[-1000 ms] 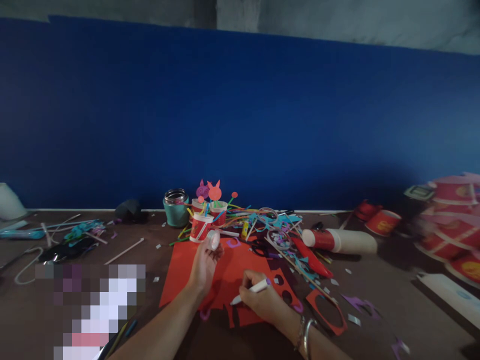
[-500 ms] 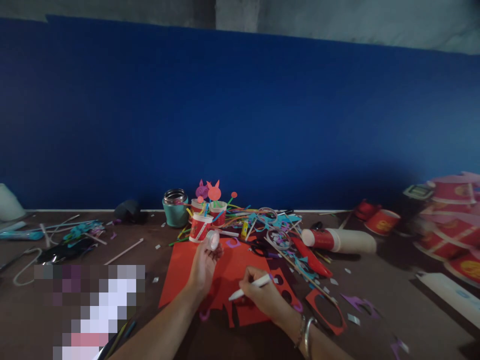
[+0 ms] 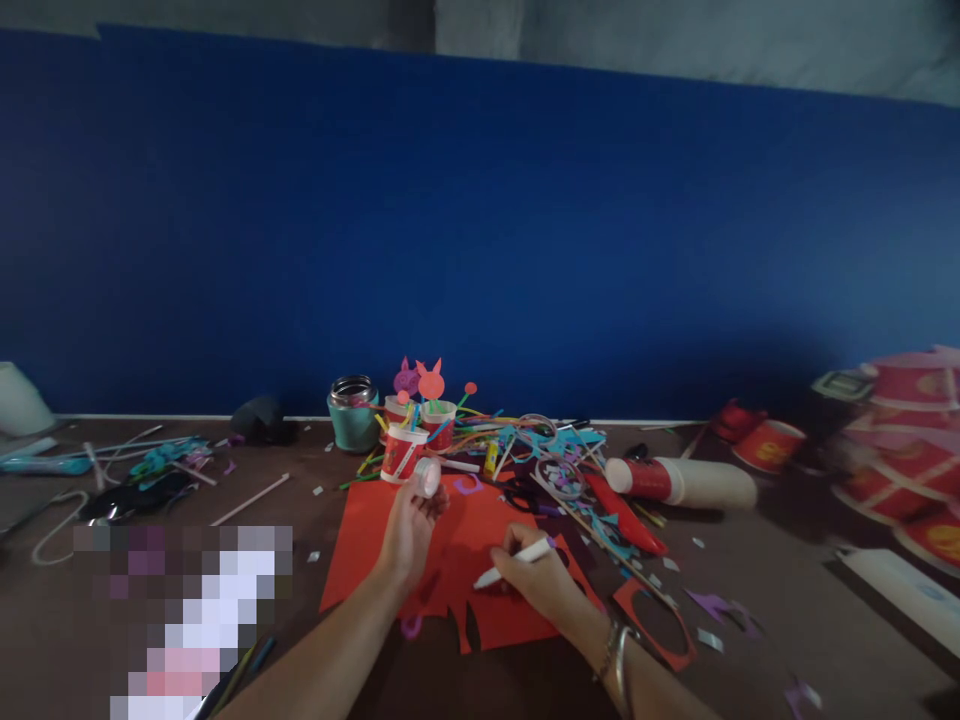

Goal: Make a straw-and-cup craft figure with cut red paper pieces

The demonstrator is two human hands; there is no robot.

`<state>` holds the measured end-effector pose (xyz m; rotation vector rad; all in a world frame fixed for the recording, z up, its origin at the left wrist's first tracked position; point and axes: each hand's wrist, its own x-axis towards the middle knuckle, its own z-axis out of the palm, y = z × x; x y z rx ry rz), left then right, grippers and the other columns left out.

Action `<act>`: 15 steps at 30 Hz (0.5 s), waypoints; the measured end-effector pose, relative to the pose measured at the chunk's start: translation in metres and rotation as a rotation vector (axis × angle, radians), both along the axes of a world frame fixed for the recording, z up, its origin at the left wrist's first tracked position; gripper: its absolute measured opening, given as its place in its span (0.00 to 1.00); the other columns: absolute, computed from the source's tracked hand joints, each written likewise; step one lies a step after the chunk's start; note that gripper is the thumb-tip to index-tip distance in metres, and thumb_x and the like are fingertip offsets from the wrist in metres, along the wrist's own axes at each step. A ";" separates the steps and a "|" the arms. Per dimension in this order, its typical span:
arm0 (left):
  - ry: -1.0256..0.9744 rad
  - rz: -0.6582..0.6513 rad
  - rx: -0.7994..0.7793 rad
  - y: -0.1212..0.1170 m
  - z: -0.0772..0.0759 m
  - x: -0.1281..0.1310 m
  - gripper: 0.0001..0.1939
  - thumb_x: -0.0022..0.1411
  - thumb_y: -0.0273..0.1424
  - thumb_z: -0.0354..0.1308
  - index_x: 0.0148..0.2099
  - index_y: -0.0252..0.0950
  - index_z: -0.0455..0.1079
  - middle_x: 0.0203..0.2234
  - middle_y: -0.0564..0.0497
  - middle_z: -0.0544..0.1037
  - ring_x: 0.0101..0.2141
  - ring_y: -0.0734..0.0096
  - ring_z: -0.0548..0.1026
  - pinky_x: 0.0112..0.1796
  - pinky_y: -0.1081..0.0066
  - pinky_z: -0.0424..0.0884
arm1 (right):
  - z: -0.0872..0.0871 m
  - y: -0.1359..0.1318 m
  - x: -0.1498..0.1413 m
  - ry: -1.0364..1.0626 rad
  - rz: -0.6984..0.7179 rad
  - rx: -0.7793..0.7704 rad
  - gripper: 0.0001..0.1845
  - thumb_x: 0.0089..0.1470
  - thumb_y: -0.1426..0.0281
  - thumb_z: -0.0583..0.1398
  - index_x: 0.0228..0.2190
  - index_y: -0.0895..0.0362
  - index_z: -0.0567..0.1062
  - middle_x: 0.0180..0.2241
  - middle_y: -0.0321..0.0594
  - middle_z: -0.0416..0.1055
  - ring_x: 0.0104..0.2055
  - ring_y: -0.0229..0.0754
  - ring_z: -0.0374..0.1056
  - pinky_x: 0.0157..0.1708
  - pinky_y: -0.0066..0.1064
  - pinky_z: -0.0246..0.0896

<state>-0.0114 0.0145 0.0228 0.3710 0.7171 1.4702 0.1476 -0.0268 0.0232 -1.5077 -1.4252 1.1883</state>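
Marker (image 3: 535, 551) in grip, the right hand (image 3: 536, 580) was over red paper (image 3: 360, 555). The left hand (image 3: 409, 535) held a round whitish object (image 3: 427, 478).

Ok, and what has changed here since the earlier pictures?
The right hand, with the white marker in its grip, has moved rightward and slightly farther from the wearer over the red paper sheet. Nothing was taken up or let go. The left hand stays put, holding the same small round whitish object; the paper cups remain as they were.
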 end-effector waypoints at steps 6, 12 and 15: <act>0.006 -0.001 0.005 0.001 0.000 0.000 0.12 0.57 0.33 0.52 0.38 0.30 0.71 0.25 0.47 0.75 0.28 0.71 0.73 0.34 0.72 0.69 | 0.000 -0.001 -0.001 -0.025 0.036 0.000 0.09 0.41 0.69 0.54 0.16 0.55 0.58 0.09 0.25 0.57 0.13 0.30 0.55 0.13 0.20 0.46; 0.012 -0.005 0.001 0.000 0.001 0.000 0.12 0.57 0.33 0.52 0.37 0.30 0.71 0.25 0.48 0.75 0.28 0.71 0.73 0.34 0.72 0.69 | 0.001 -0.002 -0.002 -0.034 0.035 -0.023 0.09 0.40 0.69 0.55 0.16 0.55 0.58 0.08 0.24 0.56 0.13 0.30 0.55 0.13 0.20 0.46; 0.002 -0.007 0.011 -0.001 0.001 0.000 0.12 0.57 0.33 0.53 0.38 0.30 0.71 0.26 0.48 0.75 0.28 0.71 0.73 0.34 0.72 0.69 | 0.002 -0.002 -0.003 -0.023 0.045 -0.005 0.09 0.41 0.68 0.55 0.16 0.55 0.58 0.09 0.25 0.57 0.13 0.31 0.56 0.14 0.21 0.47</act>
